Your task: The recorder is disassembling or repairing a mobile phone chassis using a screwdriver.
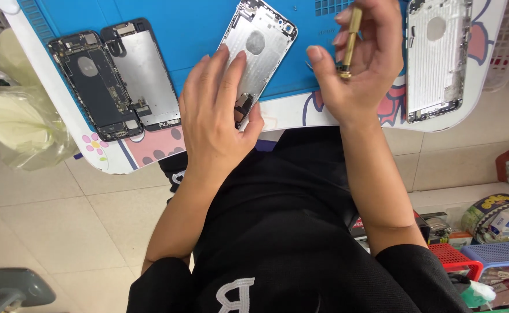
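Far to the left of the left hand, an opened dark phone (95,87) is seen lying on the surface (283,116), its two halves side by side, long axes running up and slightly leftward. Just beside it, a grey-backed screen panel (144,75) is laid parallel to it.

Next, the left hand (216,119) is pressed flat, fingers spread and extended, onto the lower end of a silver phone housing (260,52). Nothing is gripped by it; the housing is simply held down under the fingertips and thumb. The housing's long axis is tilted, its bottom end lying under the hand near the surface's edge and its top end pointing up and to the right, inner side turned upward with a round patch visible at mid-length. It lies on a blue mat (196,29).

To the right, the right hand (356,64) is raised over the mat, fingers curled loosely around a brass-coloured screwdriver (350,40). The tool is held nearly upright, its lower end close to the palm; the tip cannot be made out.

Right of that hand, a second silver housing (437,58) is laid with its long axis almost vertical, inner side up.

Lower right, below the forearm, a red basket (454,258) and a blue basket (497,252) are seen on the floor; small boxes are lying beside them.
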